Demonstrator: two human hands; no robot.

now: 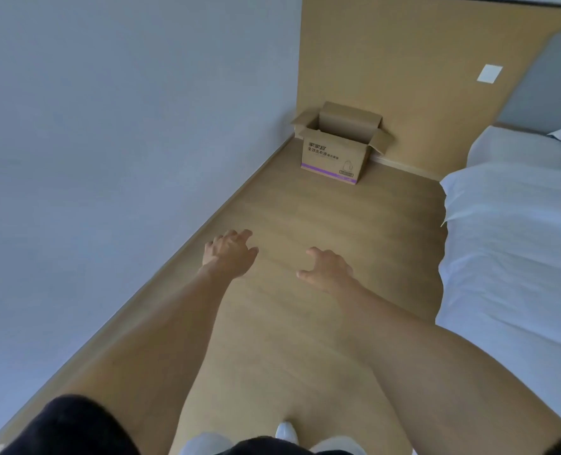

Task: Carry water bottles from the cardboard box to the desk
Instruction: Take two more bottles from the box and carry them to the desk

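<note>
A brown cardboard box (333, 157) with a purple stripe and printed text stands on the wood floor in the far corner, its flaps open. Its inside is hidden from here, and no water bottle or desk is in view. Both arms reach forward over the floor, well short of the box. My left hand (231, 252) is empty with fingers spread. My right hand (328, 267) is also empty, fingers loosely curled and apart.
A grey wall (108, 142) runs along the left with a baseboard. A bed with white bedding (509, 244) fills the right side. A tan wall panel (404, 60) stands behind the box. The wood floor (322, 218) forms a lane between wall and bed.
</note>
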